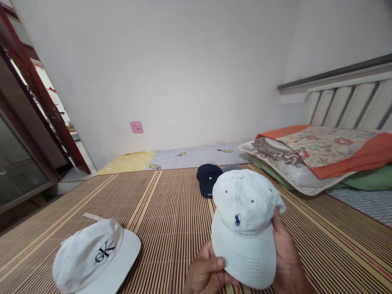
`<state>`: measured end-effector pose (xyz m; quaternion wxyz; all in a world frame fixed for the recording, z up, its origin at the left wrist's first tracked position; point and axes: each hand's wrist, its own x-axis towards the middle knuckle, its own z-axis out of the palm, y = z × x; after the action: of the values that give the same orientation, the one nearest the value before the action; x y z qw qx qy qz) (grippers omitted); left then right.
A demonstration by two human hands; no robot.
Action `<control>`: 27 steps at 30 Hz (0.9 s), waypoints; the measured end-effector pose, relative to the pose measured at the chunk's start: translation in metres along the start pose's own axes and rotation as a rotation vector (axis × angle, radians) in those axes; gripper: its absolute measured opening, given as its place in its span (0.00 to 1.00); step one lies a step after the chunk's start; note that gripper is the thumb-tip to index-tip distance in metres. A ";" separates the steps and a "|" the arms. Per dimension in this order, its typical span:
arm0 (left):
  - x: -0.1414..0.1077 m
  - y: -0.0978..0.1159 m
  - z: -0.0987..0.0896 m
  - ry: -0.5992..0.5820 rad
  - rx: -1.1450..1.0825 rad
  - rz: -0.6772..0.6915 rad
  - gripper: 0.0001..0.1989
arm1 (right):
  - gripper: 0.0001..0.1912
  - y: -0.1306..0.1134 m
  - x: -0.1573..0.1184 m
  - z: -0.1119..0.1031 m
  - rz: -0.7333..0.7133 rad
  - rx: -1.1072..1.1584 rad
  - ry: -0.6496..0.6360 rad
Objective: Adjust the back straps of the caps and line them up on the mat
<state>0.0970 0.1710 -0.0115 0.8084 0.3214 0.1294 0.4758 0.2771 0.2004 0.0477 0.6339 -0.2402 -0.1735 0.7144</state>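
Note:
A white baseball cap [245, 204] with a small dark blue horse-rider logo is held up in front of me, its brim tilted down toward me. My left hand [205, 267] grips the brim's left edge, thumb on top and fingers beneath. My right hand [286, 249] holds the cap's right side, its fingers partly hidden behind the crown. Another white cap [87, 253] with black letters lies on the striped mat to the left, its strap sticking out. Behind the held cap, a dark navy cap [209, 179] rests on the mat, with a grey thing [232, 168] partly hidden beside it.
The striped bamboo mat [171, 228] covers the bed. Stacked pillows [306, 155] lie at the right, near a white radiator [346, 102] and a grey pipe [337, 71]. A pink note [136, 127] is on the wall. A glass-fronted cabinet [21, 159] stands at far left.

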 end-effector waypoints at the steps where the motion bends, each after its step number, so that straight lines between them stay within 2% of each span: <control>1: -0.001 0.003 -0.001 0.024 0.006 0.017 0.28 | 0.36 0.000 0.001 0.001 -0.037 0.004 0.009; 3: -0.004 0.010 -0.005 0.083 0.037 0.067 0.25 | 0.35 0.000 0.007 0.001 -0.092 0.015 0.009; 6: -0.010 0.029 -0.012 0.199 0.134 0.158 0.24 | 0.37 0.001 0.019 -0.005 -0.052 -0.020 -0.042; 9: -0.013 0.054 -0.020 0.330 0.199 0.257 0.31 | 0.35 0.003 0.030 -0.018 -0.015 -0.117 -0.027; 13: -0.004 0.086 -0.034 0.438 0.223 0.384 0.38 | 0.26 0.007 0.038 -0.033 -0.077 -0.182 0.007; 18: 0.041 0.126 -0.054 0.458 0.180 0.489 0.37 | 0.23 0.007 0.039 -0.037 -0.084 -0.194 -0.039; 21: 0.076 0.146 -0.074 0.533 0.114 0.502 0.30 | 0.23 0.006 0.038 -0.033 -0.088 -0.181 -0.023; 24: 0.105 0.157 -0.099 0.615 0.078 0.484 0.22 | 0.21 0.004 0.038 -0.029 -0.119 -0.160 0.026; 27: 0.122 0.158 -0.126 0.731 0.043 0.423 0.17 | 0.23 0.001 0.040 -0.028 -0.126 -0.164 0.047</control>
<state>-0.0133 0.3791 0.0066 0.5869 0.1680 0.3487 0.7112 0.2883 0.2382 0.0193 0.6597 -0.2966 -0.2313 0.6507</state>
